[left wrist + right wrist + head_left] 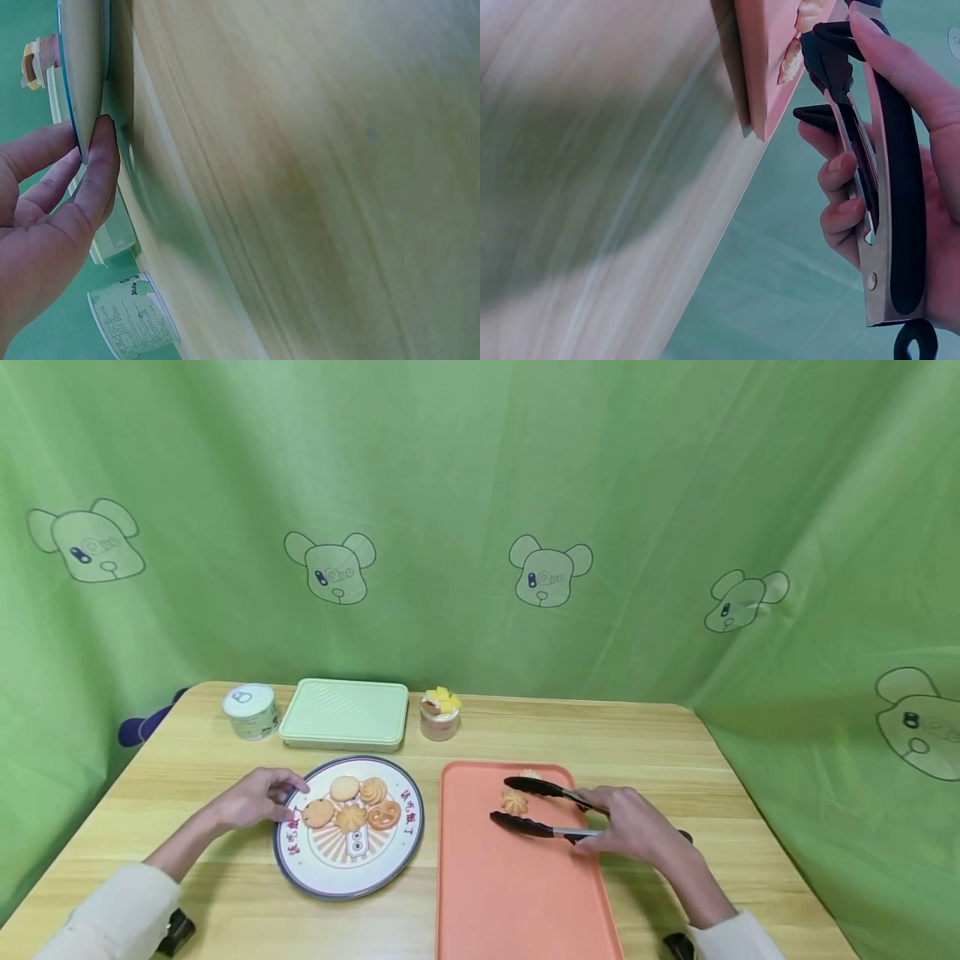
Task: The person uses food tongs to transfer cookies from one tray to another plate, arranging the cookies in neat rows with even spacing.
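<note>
My left hand point(258, 797) pinches the left rim of a round white plate point(330, 868) with a dark blue edge; the left wrist view has its thumb above and fingers beneath the plate point(88, 67). Several cookies lie on it, among them a pretzel-shaped one point(384, 815) and a swirl one point(372, 790). In my right hand point(630, 822) is a pair of black-tipped tongs point(536, 827), gripped round the handles point(901, 195). The tong tips are spread over a coral tray point(517, 893), either side of a flower-shaped cookie point(514, 802). Another cookie point(530, 773) is partly hidden behind the upper tip.
Along the back of the wooden table point(600, 727) stand a pull-tab can point(251, 712), a pale green lidded box point(345, 714) and a small dessert cup point(439, 714) topped with yellow cubes. A green curtain point(465, 460) hangs behind and at the sides.
</note>
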The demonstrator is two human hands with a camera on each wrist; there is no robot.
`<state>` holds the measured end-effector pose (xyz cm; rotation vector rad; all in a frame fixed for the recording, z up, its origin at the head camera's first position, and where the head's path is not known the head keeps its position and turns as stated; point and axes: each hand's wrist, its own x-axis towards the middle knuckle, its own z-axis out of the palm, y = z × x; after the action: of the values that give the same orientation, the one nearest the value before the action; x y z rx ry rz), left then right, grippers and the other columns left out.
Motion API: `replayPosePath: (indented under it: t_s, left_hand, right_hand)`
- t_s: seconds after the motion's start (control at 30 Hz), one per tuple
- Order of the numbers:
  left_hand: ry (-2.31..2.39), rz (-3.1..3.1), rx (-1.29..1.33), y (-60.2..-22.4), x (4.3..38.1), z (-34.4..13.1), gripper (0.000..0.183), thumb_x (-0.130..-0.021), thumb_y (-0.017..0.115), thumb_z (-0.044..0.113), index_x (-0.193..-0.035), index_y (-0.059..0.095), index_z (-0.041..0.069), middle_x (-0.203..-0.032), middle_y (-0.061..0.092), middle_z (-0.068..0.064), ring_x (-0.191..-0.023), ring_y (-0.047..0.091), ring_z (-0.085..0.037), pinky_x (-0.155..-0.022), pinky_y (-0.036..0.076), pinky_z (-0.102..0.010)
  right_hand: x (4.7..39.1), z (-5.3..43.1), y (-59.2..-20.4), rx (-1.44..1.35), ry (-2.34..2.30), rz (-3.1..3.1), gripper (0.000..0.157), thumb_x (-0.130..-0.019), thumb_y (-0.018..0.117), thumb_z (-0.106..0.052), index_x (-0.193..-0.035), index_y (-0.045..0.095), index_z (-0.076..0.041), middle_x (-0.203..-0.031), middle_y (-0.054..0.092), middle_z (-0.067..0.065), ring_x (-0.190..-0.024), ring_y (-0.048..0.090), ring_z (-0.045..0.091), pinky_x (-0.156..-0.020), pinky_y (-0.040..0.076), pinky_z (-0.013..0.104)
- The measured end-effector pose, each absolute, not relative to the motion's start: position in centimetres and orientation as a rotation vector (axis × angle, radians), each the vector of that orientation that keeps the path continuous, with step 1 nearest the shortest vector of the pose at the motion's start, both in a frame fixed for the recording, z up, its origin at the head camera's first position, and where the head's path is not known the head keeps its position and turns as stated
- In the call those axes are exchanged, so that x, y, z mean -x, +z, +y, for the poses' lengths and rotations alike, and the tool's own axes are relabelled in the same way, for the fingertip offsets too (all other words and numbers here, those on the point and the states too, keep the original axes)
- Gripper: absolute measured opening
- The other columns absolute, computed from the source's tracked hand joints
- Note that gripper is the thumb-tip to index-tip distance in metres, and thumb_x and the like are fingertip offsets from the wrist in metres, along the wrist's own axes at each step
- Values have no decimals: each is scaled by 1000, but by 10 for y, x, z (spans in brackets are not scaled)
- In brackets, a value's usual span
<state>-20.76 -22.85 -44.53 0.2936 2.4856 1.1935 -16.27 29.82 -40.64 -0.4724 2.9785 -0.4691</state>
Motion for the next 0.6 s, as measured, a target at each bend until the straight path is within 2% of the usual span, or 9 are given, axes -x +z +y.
replayPosePath:
  t_s: [0.17,0.47,0.6]
  left_hand:
    - [1201,2484,-290,-446,207,-228,41,-71,71,-4,-111,60,-4,-100,58,-12,-91,52,-22,-75,47,-27]
    - [1195,2484,-289,-446,208,-228,41,-71,70,-5,-111,59,-4,-101,59,-12,-92,52,-23,-76,47,-30]
    - [1191,2487,-288,-445,208,-228,41,-71,70,-5,-111,59,-4,-101,59,-12,-92,52,-23,-77,47,-30]
  right_hand:
    - [160,302,-409,472,-479,2992,80,-62,85,-41,-126,59,-1,-118,65,18,-110,60,37,-91,49,50]
    - [157,306,-415,531,-467,3051,70,-65,83,-39,-121,63,-3,-112,69,14,-103,64,33,-86,52,47]
    - [157,304,-414,536,-437,3070,68,-65,83,-41,-120,65,-5,-110,70,13,-99,66,28,-78,53,40]
